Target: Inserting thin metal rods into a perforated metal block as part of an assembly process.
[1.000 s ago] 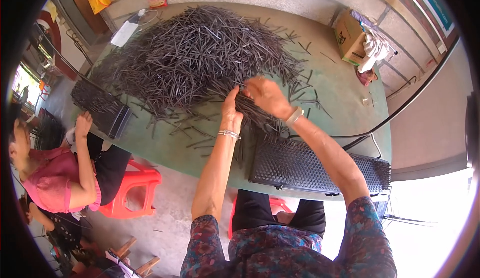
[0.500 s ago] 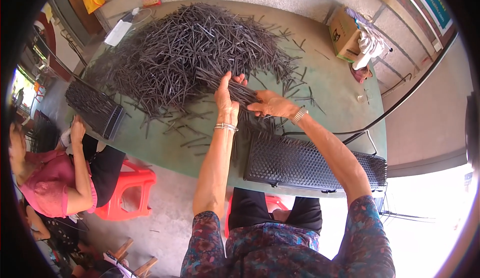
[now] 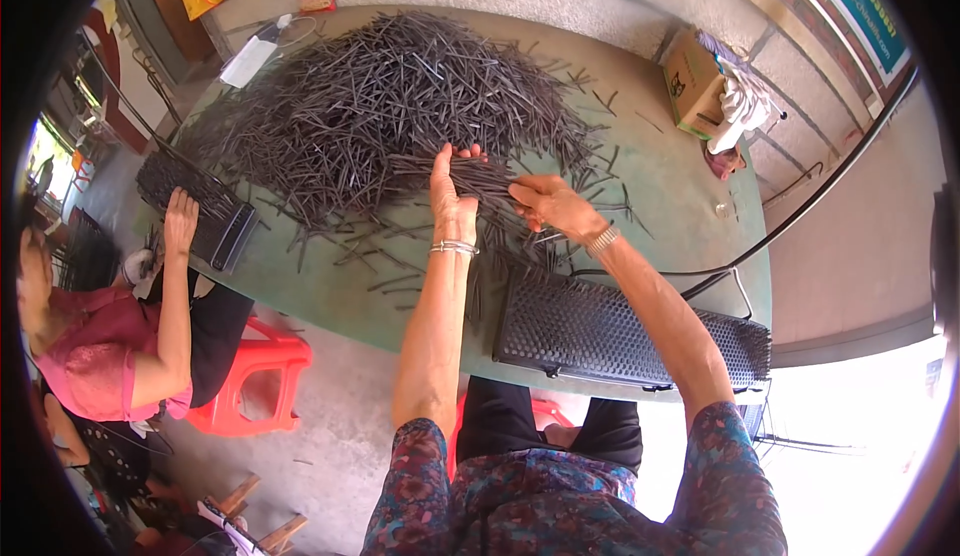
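A bundle of thin dark sticks (image 3: 485, 180) lies across my left hand (image 3: 456, 196), whose fingers and thumb curl round it. My right hand (image 3: 553, 206) pinches the bundle's right end between thumb and fingers. Just beyond both hands rises a large heap of the same dark sticks (image 3: 390, 86), spread over the green table (image 3: 390, 301). Below my right forearm stands a long black tray with rows of holes (image 3: 600, 326), at the table's near edge. Loose sticks lie between the heap and the tray.
At the left, a co-worker in a pink top (image 3: 110, 366) reaches over another stick-filled black tray (image 3: 225, 231). A cardboard box with cloths (image 3: 695, 81) stands at the back right. A black cable (image 3: 800, 221) arches over the right side. A red stool (image 3: 255, 376) is at the left.
My right hand has shifted slightly right along the bundle, which now lies more level. The co-worker's hand has moved up onto the left tray.
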Available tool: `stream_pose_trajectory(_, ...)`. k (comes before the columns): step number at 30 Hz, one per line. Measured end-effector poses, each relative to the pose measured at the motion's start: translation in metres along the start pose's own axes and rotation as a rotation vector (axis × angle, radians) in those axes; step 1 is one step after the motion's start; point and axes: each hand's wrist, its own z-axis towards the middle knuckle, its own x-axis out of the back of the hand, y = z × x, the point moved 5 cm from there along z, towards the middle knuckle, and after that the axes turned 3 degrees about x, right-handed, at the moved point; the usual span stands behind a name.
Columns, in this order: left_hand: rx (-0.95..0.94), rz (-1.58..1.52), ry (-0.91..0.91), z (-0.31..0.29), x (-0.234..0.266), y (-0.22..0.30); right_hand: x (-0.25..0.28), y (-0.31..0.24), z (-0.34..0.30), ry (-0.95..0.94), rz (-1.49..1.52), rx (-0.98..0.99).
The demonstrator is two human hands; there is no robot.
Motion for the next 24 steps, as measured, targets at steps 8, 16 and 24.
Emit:
stream_pose_trajectory(8,-0.091,-0.082,0.035,0.016,0.04,0.044,0.047,0.008,-0.026,0.126,0.028,-0.087)
stream_pose_trajectory(16,0.149,0.28,-0.068,-0.037,0.019,-0.029,0.028,-0.011,-0.003,0.401,-0.018,0.107)
stream_pose_trajectory(24,0.181,0.293,-0.011,-0.039,0.023,-0.023,-0.05,0.008,0.006,0.514,-0.944,0.381)
